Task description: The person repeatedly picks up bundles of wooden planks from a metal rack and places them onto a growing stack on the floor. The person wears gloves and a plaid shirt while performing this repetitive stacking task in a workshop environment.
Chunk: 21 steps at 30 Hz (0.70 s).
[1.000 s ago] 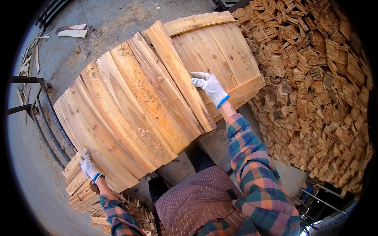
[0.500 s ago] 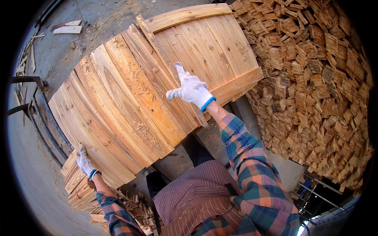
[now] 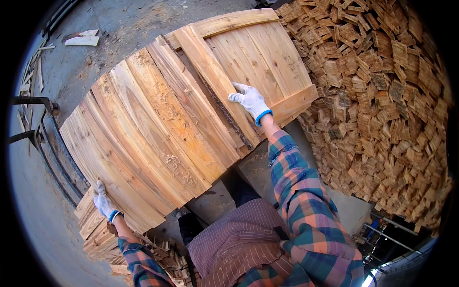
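Note:
A row of long wooden planks (image 3: 138, 143) lies side by side, with wood shavings scattered over it. At its right a loose plank (image 3: 217, 76) with a dark bark edge lies apart from its neighbour, leaving a dark gap. My right hand (image 3: 254, 103), in a white work glove with a blue cuff, is closed on this plank's right side, thumb and fingers bent. At the near left corner, my gloved left hand (image 3: 103, 203) rests against the outermost plank. One of its fingers stretches along the wood; the others are partly hidden.
Right of the loose plank are more boards (image 3: 258, 57) between two crosswise battens (image 3: 296, 103). A high pile of short wood pieces (image 3: 373, 110) fills the right side. A black metal rack (image 3: 57, 148) stands at the left. Wood offcuts (image 3: 82, 40) lie on the floor.
The bark-edged plank has shifted right and turned over to a smoother face, opening a gap beside it. My right hand has moved right and closed on it. My left hand has barely moved.

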{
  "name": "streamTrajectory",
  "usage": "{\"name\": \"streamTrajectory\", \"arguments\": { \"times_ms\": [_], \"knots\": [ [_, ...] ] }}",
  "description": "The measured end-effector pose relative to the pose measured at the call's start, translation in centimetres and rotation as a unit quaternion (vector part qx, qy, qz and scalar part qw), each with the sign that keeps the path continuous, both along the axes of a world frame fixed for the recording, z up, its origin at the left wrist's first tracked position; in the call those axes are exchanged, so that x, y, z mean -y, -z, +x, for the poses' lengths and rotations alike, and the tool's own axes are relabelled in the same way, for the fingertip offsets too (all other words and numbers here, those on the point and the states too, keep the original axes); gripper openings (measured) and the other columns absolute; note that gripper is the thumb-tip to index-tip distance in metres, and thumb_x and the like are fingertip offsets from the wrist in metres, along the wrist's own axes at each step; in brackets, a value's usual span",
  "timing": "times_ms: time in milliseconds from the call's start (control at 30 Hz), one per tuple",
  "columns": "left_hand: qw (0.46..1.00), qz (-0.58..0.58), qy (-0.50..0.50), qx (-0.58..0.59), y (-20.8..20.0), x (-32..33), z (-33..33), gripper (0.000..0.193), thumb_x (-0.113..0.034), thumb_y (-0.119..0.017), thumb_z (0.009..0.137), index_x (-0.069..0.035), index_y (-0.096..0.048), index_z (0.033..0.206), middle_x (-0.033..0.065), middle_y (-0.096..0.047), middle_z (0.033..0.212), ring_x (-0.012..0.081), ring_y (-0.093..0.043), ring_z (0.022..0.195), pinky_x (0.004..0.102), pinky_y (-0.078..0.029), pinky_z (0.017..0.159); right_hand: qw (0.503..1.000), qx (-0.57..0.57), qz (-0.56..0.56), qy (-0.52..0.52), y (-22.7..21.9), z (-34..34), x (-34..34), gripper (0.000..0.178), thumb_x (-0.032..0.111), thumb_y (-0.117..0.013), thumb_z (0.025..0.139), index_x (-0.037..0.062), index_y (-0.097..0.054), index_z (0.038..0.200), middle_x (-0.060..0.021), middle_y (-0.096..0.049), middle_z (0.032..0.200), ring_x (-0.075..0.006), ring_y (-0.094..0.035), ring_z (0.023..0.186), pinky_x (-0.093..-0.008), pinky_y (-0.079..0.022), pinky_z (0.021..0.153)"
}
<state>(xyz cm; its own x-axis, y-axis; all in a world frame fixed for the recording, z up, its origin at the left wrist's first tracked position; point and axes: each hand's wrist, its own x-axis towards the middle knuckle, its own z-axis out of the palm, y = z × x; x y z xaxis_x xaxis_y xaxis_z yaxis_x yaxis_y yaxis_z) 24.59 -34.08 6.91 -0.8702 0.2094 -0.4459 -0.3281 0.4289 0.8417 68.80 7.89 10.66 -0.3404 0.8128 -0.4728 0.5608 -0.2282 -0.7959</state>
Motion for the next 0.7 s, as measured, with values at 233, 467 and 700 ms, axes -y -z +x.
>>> {"name": "streamTrajectory", "arguments": {
  "times_ms": [233,467,700],
  "knots": [
    [0.999,-0.023,0.001,-0.039,0.2,-0.7,0.3,0.056,-0.039,-0.078,0.084,0.001,-0.063,0.12,0.0086,-0.067,0.099,0.0174,-0.062,0.078,0.0309,-0.055,0.071,0.999,-0.033,0.002,0.034,-0.4,0.3,0.6,0.062,0.016,-0.075,0.085,-0.0047,-0.05,0.138,-0.0168,-0.058,0.137,-0.0218,-0.056,0.124,-0.0298,-0.041,0.106],
    [0.999,-0.01,0.003,-0.03,-1.1,-1.0,0.8,0.054,-0.038,-0.077,0.085,0.0,-0.063,0.121,0.0083,-0.067,0.099,0.0168,-0.062,0.078,0.0306,-0.055,0.071,0.999,0.041,0.011,-0.003,-2.5,-1.2,0.8,0.054,0.02,-0.074,0.087,-0.0053,-0.056,0.132,-0.0131,-0.067,0.123,-0.0191,-0.062,0.111,-0.0299,-0.045,0.098],
    [0.999,-0.007,0.009,-0.031,-0.1,-0.4,0.4,0.053,-0.037,-0.076,0.087,0.0,-0.062,0.122,0.0082,-0.067,0.1,0.0177,-0.062,0.079,0.0306,-0.055,0.071,0.993,-0.054,-0.037,0.096,-1.4,-0.1,0.8,0.046,0.027,-0.07,0.091,-0.0062,-0.063,0.122,-0.0077,-0.07,0.11,-0.0122,-0.061,0.1,-0.0282,-0.047,0.09]
  ]
}}
